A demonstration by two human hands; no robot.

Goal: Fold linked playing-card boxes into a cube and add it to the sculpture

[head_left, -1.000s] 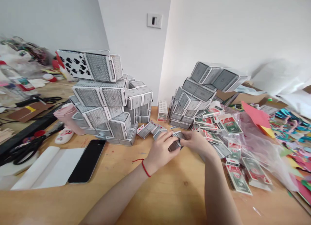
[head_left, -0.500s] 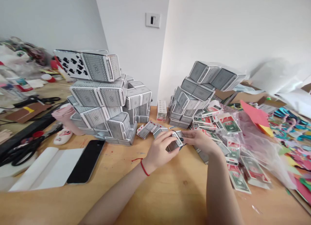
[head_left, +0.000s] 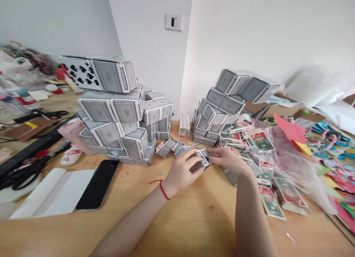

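Between my two hands is a small box folded from grey-backed playing cards (head_left: 203, 157), held just above the wooden table. My left hand (head_left: 181, 172), with a red string at the wrist, grips its near left side between thumb and fingers. The fingers of my right hand (head_left: 226, 159) press on its right side. Just beyond lie loose playing cards (head_left: 166, 147), some with red pips. Block stacks made of cards stand behind: a taller left stack (head_left: 112, 109) and a right stack (head_left: 222, 109). My fingers partly hide the held box.
Red and green card packs (head_left: 260, 140) and crumpled clear plastic (head_left: 296, 168) lie to the right. On the left are a black phone (head_left: 97, 185), white paper (head_left: 59, 190), black scissors (head_left: 30, 172) and a pink cloth-like thing (head_left: 72, 131). A white block (head_left: 184, 126) stands between the stacks.
Both hands stay in nearly the same place on the card box, with only slight finger movement. The whole view has shifted very slightly.
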